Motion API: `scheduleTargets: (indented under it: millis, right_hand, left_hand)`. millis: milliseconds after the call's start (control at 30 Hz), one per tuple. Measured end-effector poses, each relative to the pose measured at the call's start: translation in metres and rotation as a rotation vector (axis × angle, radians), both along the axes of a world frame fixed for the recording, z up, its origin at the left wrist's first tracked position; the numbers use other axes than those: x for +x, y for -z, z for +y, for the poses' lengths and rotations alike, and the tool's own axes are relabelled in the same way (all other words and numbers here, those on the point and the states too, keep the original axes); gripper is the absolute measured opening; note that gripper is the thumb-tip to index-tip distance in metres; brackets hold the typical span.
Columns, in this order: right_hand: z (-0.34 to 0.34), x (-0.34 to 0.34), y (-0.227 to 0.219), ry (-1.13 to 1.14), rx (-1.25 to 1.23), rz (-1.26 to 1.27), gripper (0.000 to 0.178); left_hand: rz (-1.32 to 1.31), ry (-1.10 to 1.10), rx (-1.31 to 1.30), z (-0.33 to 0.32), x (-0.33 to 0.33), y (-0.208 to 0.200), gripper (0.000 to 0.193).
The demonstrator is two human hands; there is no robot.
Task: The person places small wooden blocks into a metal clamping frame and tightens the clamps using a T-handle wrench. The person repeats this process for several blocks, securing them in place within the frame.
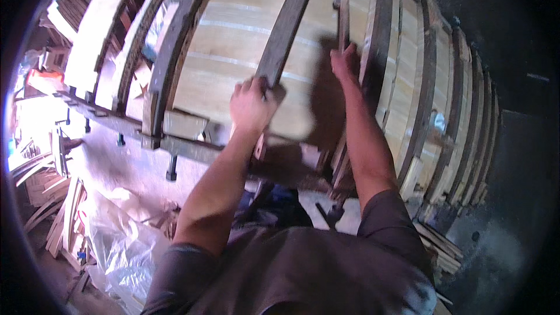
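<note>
Closing its fingers around the near end of a dark bar (291, 20), the left hand (254, 104) has a narrow grip; some small dark thing shows at the fingers, but I cannot tell what it is. The right hand (346, 63), farther forward and to the right, is closed on the handle of a hammer-like tool (344, 17). The tool points away from this hand, with its head at the far end, above the pale boards (227, 52). These boards lie under the dark bar and on both sides of the left hand. Just to the right of the right hand runs a dark beam (378, 29), and beyond it more bars and boards follow in a row. To the left of the left hand stands another dark bar (182, 41). Nearer to the body than this hand passes a rail (192, 147), from which a bolt (171, 168) hangs down. Farther out, below and to the left of the left hand, are a crumpled clear plastic sheet (125, 251) and, beside it, loose wood strips (67, 221).
</note>
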State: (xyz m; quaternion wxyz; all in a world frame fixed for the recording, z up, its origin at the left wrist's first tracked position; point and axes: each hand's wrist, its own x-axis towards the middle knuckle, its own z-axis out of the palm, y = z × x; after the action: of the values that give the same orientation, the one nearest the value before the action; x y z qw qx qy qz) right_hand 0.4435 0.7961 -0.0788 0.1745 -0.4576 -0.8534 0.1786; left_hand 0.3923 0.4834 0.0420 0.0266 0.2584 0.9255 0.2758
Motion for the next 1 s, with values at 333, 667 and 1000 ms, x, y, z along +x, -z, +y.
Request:
scheduleTargets:
  millis: [333, 667, 1000]
  right_hand:
    - [-0.184, 0.091, -0.103, 0.167, -0.675, -0.338, 0.027]
    - [-0.218, 0.071, -0.188, 0.353, -1.034, 0.228, 0.01]
    - [-0.167, -0.131, -0.423, -0.24, -0.104, 0.927, 0.033]
  left_hand:
    - [-0.059, 0.117, 0.544, -0.117, -0.055, 0.03, 0.047]
    - [-0.044, -0.133, -0.071, -0.25, -0.19, 0.016, 0.063]
    - [-0.175, 0.01, -0.344, -0.178, -0.276, 0.017, 0.068]
